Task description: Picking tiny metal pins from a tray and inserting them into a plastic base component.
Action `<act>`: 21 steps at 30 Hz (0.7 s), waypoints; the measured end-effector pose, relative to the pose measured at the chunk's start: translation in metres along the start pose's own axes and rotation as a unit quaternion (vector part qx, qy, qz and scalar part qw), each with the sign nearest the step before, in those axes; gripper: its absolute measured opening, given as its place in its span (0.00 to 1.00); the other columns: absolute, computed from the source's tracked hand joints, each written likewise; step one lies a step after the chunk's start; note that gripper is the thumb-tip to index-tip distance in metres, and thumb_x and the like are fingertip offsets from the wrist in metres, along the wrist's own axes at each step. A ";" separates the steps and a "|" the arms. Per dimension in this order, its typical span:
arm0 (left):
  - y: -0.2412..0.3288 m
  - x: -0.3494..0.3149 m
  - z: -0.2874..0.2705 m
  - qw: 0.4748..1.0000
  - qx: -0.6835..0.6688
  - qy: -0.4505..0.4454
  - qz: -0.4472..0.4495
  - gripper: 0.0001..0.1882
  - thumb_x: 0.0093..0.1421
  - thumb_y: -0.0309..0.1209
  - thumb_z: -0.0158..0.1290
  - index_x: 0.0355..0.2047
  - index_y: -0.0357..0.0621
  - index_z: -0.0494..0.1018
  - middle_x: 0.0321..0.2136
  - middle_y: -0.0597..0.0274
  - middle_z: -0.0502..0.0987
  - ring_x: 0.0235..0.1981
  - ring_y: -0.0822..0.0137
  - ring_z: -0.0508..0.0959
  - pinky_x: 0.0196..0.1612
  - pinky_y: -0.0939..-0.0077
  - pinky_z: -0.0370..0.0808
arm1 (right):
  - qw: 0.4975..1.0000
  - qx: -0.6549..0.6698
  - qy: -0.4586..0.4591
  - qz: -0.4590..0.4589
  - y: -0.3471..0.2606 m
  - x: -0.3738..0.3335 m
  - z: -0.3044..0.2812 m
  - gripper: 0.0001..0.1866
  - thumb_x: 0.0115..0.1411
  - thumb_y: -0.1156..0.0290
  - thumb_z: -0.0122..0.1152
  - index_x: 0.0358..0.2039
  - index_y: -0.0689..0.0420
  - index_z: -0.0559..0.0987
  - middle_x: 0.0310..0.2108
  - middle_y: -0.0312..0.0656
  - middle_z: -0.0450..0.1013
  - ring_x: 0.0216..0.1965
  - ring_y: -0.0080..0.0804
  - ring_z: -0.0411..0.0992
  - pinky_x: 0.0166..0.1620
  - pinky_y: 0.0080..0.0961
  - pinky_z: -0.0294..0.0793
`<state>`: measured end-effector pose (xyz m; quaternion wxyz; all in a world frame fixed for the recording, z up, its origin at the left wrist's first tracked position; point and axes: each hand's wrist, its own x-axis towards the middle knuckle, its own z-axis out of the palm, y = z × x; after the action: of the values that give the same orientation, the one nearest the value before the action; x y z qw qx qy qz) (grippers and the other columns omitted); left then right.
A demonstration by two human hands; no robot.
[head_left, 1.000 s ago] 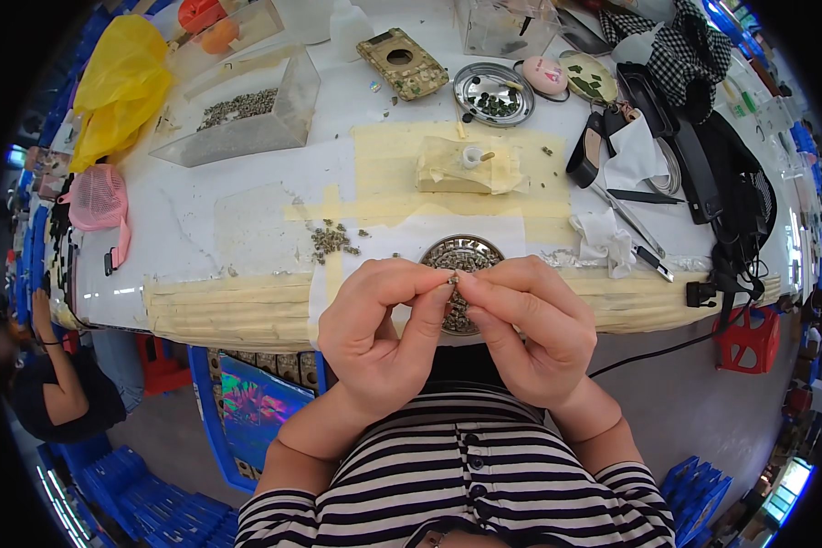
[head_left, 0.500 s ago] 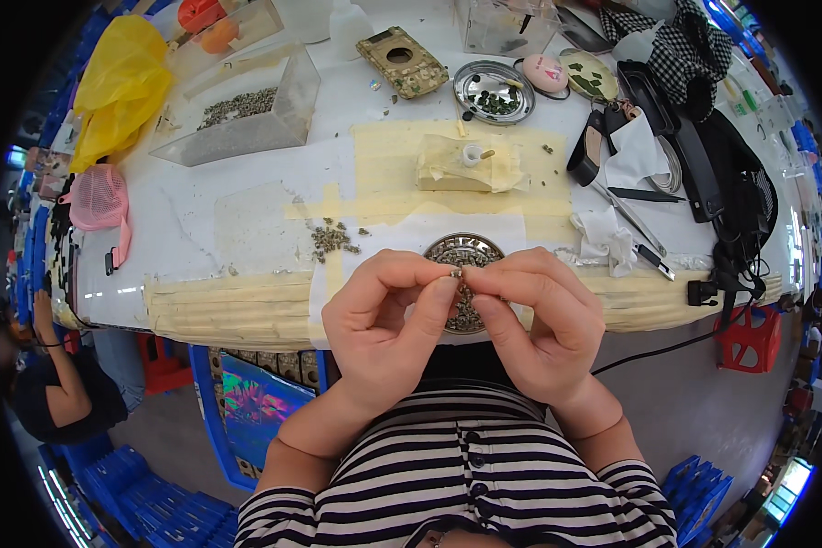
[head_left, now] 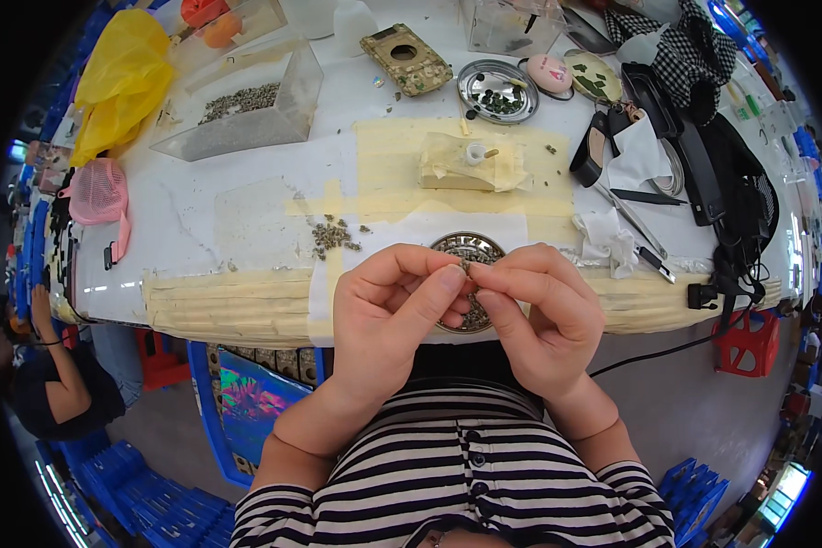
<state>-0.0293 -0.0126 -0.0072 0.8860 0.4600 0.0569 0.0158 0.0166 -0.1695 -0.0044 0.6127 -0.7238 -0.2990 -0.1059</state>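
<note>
My left hand (head_left: pixel 388 320) and my right hand (head_left: pixel 548 315) meet fingertip to fingertip over a round metal dish (head_left: pixel 443 244) at the table's near edge. Both are closed in a pinch of thumb and forefinger around a tiny camouflage-coloured part (head_left: pixel 467 267), mostly covered by the fingers and too small to name. Many similar small parts (head_left: pixel 473 317) fill the dish below. To the left of it, a loose pile of these pieces (head_left: pixel 335 236) lies on the table.
Beyond the hands stands a tape-covered block (head_left: pixel 461 175) with a small white cup. Farther back are a clear bin (head_left: pixel 288 114) of parts, a camouflage toy hull (head_left: pixel 406 59) and a metal plate (head_left: pixel 466 87) of green pieces. Tweezers (head_left: pixel 630 222) lie right. A person (head_left: pixel 59 388) sits at left.
Both hands have shifted only slightly, with the fingertips a little higher and to the right. The left thumb covers more of the small part. The whole view has moved slightly.
</note>
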 end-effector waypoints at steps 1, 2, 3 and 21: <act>0.000 0.000 -0.001 1.000 -0.003 -0.001 -0.005 0.07 0.64 0.24 0.55 0.41 0.34 0.76 0.33 0.57 0.81 0.32 0.74 0.80 0.36 0.82 0.79 | 1.000 0.007 0.001 0.003 0.001 -0.001 0.000 0.13 0.51 0.85 0.67 0.39 0.62 0.84 0.31 0.42 0.76 0.30 0.29 0.75 0.32 0.20 0.74; 0.000 0.000 -0.002 1.000 -0.006 -0.003 -0.010 0.07 0.64 0.25 0.55 0.40 0.34 0.76 0.33 0.57 0.81 0.32 0.74 0.80 0.35 0.82 0.79 | 1.000 0.006 -0.002 0.005 0.000 0.000 0.000 0.13 0.51 0.85 0.66 0.39 0.62 0.84 0.31 0.42 0.77 0.30 0.29 0.75 0.32 0.20 0.74; 0.000 0.000 -0.003 1.000 -0.010 -0.005 -0.014 0.07 0.64 0.25 0.55 0.40 0.34 0.76 0.33 0.57 0.81 0.32 0.74 0.80 0.35 0.82 0.79 | 1.000 0.005 -0.006 0.007 -0.001 0.000 0.000 0.13 0.51 0.85 0.66 0.39 0.62 0.84 0.31 0.42 0.77 0.30 0.29 0.75 0.32 0.20 0.74; -0.007 0.000 0.003 0.970 0.179 0.037 0.158 0.06 0.61 0.18 0.56 0.39 0.32 0.77 0.31 0.59 0.80 0.31 0.74 0.79 0.34 0.83 0.76 | 1.000 -0.015 0.000 -0.011 -0.002 0.000 0.001 0.12 0.51 0.84 0.67 0.39 0.63 0.83 0.31 0.42 0.76 0.30 0.29 0.75 0.32 0.20 0.74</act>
<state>-0.0295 -0.0187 -0.0110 0.7726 0.6136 0.0175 0.1622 0.0151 -0.1680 -0.0035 0.6004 -0.7296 -0.3056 -0.1173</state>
